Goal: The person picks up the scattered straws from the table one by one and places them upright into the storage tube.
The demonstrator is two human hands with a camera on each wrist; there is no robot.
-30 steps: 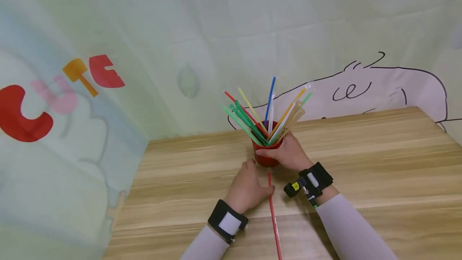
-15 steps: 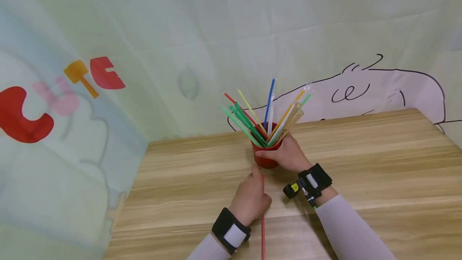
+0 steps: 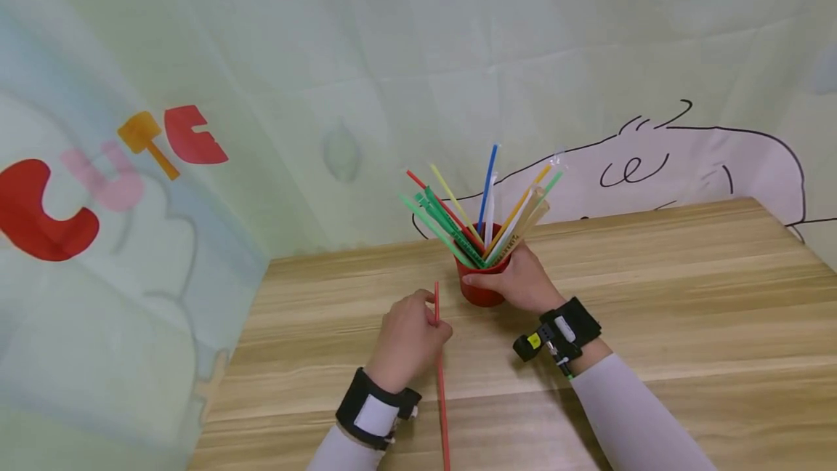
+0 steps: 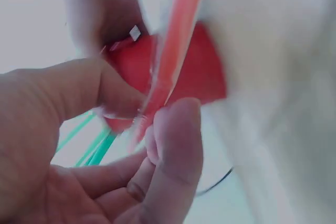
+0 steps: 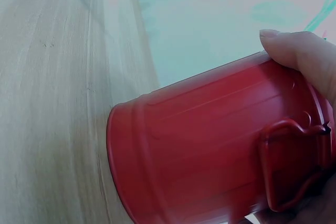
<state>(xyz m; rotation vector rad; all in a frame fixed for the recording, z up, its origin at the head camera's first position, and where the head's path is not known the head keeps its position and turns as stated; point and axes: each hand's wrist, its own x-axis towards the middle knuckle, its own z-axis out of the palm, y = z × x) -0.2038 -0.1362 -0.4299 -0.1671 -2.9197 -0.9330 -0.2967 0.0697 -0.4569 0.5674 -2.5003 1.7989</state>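
Between thumb and fingers, my left hand point(image 3: 407, 336) pinches a long red drinking straw point(image 3: 441, 391) near its far end. The straw runs towards me, past the bottom edge of the head view; up close, the left wrist view shows the straw point(image 4: 181, 35) between thumb and fingertips. My right hand point(image 3: 528, 283) grips the rim side of a small red metal pail point(image 3: 482, 299), its thumb across the near side. The right wrist view shows the pail point(image 5: 205, 135) with a wire handle point(image 5: 265, 166). Several straws fan out of it, among them a blue straw point(image 3: 487, 187).
The wood-grain table point(image 3: 314, 325) reaches back to a pale printed curtain point(image 3: 366, 93). Green-wrapped straws point(image 3: 451, 220), an orange straw point(image 3: 532, 187) and brown paper-wrapped straws point(image 3: 528, 222) stick out above the pail's rim.
My left hand has moved left, away from the pail's base, with the red straw now pinched and shifted left with it. The right hand and pail have stayed in place.
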